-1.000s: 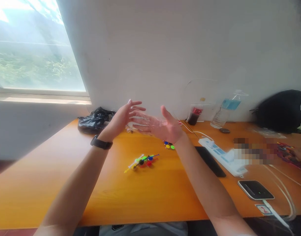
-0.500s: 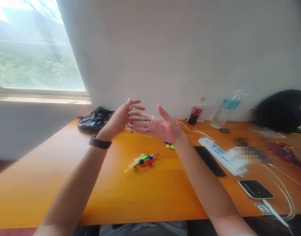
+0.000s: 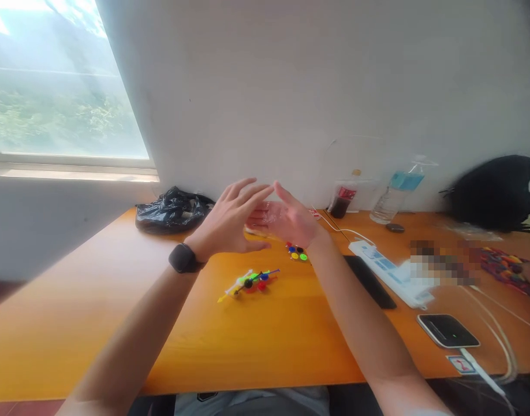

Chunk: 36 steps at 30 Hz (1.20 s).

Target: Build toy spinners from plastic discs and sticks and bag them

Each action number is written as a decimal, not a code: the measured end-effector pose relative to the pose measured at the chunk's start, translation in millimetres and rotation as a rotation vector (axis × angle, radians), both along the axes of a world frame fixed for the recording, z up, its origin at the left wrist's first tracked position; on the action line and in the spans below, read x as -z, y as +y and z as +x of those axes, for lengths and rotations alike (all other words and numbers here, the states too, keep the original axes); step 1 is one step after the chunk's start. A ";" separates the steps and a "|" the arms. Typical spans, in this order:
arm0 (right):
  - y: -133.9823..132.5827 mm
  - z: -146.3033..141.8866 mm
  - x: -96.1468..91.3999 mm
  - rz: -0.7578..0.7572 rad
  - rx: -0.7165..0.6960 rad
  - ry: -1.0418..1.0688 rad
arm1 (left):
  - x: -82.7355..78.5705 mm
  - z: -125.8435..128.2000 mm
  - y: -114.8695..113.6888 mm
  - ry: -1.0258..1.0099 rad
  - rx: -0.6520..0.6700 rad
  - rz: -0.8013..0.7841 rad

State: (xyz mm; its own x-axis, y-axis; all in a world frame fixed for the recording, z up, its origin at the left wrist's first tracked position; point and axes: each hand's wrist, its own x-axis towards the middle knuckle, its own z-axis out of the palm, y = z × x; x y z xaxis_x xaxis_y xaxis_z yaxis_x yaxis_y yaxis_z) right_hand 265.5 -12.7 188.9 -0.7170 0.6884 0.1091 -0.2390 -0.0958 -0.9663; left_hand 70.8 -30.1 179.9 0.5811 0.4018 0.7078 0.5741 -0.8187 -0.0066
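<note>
My left hand (image 3: 226,222), with a dark watch (image 3: 183,257) on its wrist, is raised above the table with its fingers apart. Facing it, my right hand (image 3: 297,222) is stretched out with the palm turned toward the left hand. A crumpled piece of clear plastic film (image 3: 272,212) shows faintly at the right palm, partly behind the left fingers; whether the left hand touches it I cannot tell. Below the hands, thin arrow-tipped sticks with round coloured pieces (image 3: 250,282) lie on the table. More coloured round pieces (image 3: 298,252) lie beside my right wrist.
On the wooden table (image 3: 230,352), a black plastic bag (image 3: 172,212) sits at the back left. To the right are a dark-drink bottle (image 3: 343,201), a water bottle (image 3: 388,202), a white power strip (image 3: 377,268), a black phone-like slab (image 3: 369,283), a charging device (image 3: 449,331) and cables.
My left hand has turned and moved slightly right, its fingers now over the right hand's fingers and the thumb lower. The right hand has barely moved. More round pieces show beside the right wrist.
</note>
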 end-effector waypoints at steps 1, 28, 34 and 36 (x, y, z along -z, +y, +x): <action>1.8 -1.6 3.2 0.009 -0.002 0.005 | 5.5 5.4 2.1 0.038 -0.015 0.009; 8.7 -12.0 44.3 0.848 -0.187 -0.722 | 116.4 -42.9 90.4 -0.166 -0.229 -0.369; -11.5 -64.5 104.2 0.885 -0.449 -0.854 | 116.7 -41.3 90.7 -0.204 -0.168 -0.418; -20.4 -75.6 110.9 0.952 -0.489 -0.908 | 115.6 -39.8 91.6 -0.241 -0.128 -0.419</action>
